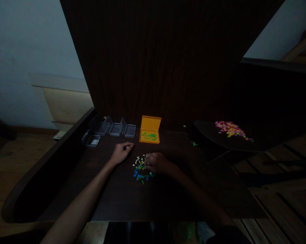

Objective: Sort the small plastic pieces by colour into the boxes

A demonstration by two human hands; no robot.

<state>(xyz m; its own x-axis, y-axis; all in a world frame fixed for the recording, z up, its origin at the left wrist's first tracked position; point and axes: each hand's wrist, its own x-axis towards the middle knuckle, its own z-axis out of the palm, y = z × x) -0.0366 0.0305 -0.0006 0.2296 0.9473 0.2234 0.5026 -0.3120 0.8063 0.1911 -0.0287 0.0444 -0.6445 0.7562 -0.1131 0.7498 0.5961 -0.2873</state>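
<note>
Small blue, green, yellow and white plastic pieces (142, 177) lie in a loose pile on the dark wooden table (117, 200). My right hand (156, 162) is over the right side of this pile, its fingers bent down and drawn together; whatever is in them, if anything, is hidden. To the upper left of the pile, my left hand (120, 153) rests on the tabletop with curled fingers, and I cannot make out whether they hold anything. Beyond both hands stands an open yellow box (150, 141), lid raised, with several small green pieces (150, 136) inside.
Several clear plastic cases (115, 129) with raised lids stand at the back left. On a dark ledge (206, 132) to the right lies a heap of pink, yellow and orange pieces (230, 129). A tall dark panel (163, 61) rises behind the table.
</note>
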